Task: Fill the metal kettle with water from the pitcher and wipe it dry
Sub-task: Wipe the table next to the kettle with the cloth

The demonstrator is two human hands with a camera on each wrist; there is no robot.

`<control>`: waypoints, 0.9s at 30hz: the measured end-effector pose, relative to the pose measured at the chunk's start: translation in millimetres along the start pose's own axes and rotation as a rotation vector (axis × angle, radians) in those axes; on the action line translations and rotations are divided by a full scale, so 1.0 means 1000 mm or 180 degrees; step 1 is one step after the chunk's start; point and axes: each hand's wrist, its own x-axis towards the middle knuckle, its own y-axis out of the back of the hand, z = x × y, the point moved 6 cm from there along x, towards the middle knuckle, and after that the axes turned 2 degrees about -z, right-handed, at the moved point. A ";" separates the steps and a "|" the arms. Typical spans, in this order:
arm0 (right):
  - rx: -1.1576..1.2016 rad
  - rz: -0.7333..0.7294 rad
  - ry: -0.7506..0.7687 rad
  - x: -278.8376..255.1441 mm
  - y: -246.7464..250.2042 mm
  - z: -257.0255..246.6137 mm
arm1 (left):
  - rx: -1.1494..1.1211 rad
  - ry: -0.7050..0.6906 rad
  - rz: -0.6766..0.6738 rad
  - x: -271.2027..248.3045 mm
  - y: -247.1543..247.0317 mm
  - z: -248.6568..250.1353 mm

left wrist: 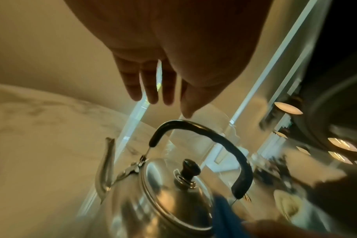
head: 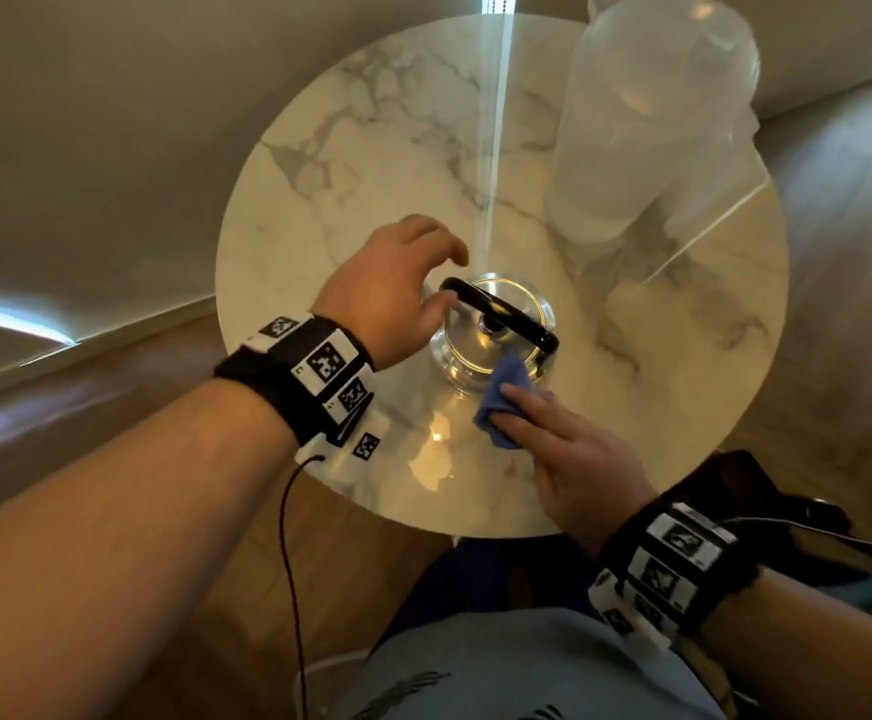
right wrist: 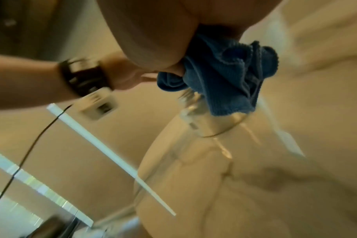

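Table point(head: 351, 148): round, glossy, marble-patterned, grey-veined, carrying everything; near rim partly hidden behind both forearms.

Pitcher point(head: 652, 122): tall, translucent plastic, standing upright toward the far right of the table, well apart from the kettle; top cut off by the frame edge; contents impossible to make out through the cloudy wall.

Kettle point(head: 496, 335): polished metal, squat and rounded, sitting near the table's centre; lid seated, closing off the interior, so any water inside not showing. Black arched handle point(left wrist: 214, 138) standing up over the lid; dark knob point(left wrist: 190, 167) on the lid; thin curved spout point(left wrist: 106, 167) pointing away on the left, blurred in the left wrist view.

Left hand point(head: 397, 283): hovering just beside the kettle's left side, fingers loosely spread and slightly bent, gripping nothing; contact with the kettle not certain.

Right hand point(head: 569, 449): fingers lying nearly straight on top of the cloth, thumb tucked under it, pressing it against the kettle's near side.

Cloth point(right wrist: 220, 75): blue, ribbed microfibre, bunched, stitched wavy edge; partly hidden under the fingers.
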 end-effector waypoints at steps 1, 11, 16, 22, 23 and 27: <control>-0.0190 -0.0087 0.0268 0.008 -0.007 -0.016 | 0.0073 -0.0197 -0.0236 0.006 -0.001 0.005; -0.2513 -0.2259 0.0955 0.062 -0.101 -0.029 | 0.0362 -0.0519 -0.0879 0.015 -0.028 0.028; -0.2328 -0.2719 0.0604 0.023 -0.095 0.005 | 0.0268 -0.0583 -0.0882 0.016 -0.031 0.036; -0.1253 -0.2509 -0.0258 0.017 -0.055 0.053 | 0.0120 -0.0186 -0.0707 0.028 -0.019 0.034; -0.1125 -0.2588 -0.0474 0.015 -0.050 0.063 | 0.0104 -0.0110 -0.0654 0.031 -0.016 0.032; -0.0893 -0.2452 -0.0680 0.021 -0.023 0.088 | 0.0112 0.0217 -0.0410 0.046 -0.002 0.020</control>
